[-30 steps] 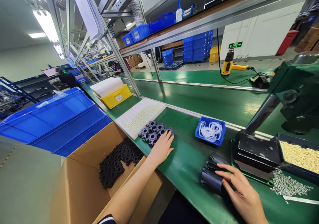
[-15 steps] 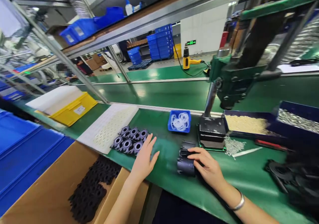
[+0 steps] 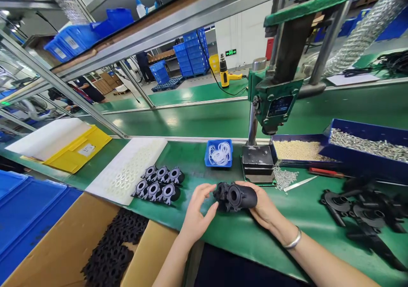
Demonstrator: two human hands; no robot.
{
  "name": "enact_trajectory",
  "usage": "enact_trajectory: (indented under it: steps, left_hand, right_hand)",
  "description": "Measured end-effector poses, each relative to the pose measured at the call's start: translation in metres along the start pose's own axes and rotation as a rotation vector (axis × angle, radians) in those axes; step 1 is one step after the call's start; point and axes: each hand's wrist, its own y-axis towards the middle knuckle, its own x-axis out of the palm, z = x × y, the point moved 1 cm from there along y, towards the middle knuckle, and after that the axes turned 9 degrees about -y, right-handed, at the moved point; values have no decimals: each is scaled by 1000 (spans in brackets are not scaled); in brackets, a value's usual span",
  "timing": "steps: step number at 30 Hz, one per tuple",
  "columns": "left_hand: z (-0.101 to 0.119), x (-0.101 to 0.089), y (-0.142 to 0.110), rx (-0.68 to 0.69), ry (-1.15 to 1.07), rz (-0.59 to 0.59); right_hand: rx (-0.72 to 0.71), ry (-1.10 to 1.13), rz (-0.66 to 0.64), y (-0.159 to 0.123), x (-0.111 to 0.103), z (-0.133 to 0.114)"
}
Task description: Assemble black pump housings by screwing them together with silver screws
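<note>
My right hand (image 3: 266, 208) is wrapped around a stack of black plastic tube-shaped parts (image 3: 236, 196), lifted just above the green bench (image 3: 223, 231). My left hand (image 3: 197, 212) reaches toward the stack's left end, fingers curved and apart, fingertips close to or touching it. To the left, several black flanged parts (image 3: 159, 184) stand in two rows beside a white tray of rings (image 3: 127, 170). A small blue tray of white rings (image 3: 219, 152) lies behind the hands.
A green hand press (image 3: 274, 100) stands behind on a black base (image 3: 257, 163). Blue bins of small pieces (image 3: 363, 144) sit at right, with black parts (image 3: 360, 210) near them. A cardboard box of black parts (image 3: 111, 253) and a blue crate (image 3: 28, 210) are at lower left.
My right hand has lifted the black stack off the bench and turned its open ends toward me. My left hand left the flanged parts and came over to the stack. The view swung right.
</note>
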Motion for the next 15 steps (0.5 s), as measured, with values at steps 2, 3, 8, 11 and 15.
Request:
enact_trajectory:
  steps: [2, 3, 8, 11, 15]
  left_hand:
    - [8, -6, 2, 92, 97, -88]
    - [13, -8, 3, 126, 129, -160]
    - [42, -15, 8, 167, 213, -523]
    - [56, -21, 8, 154, 258, -609]
    - [56, -22, 3, 124, 330, -647]
  right_hand:
    - [85, 27, -50, -3, 4, -3]
    - [112, 26, -80, -4, 5, -4]
    - [207, 36, -219, -9, 5, 0]
    - [253, 60, -290, -10, 1, 3]
    - [316, 56, -334, -11, -2, 9]
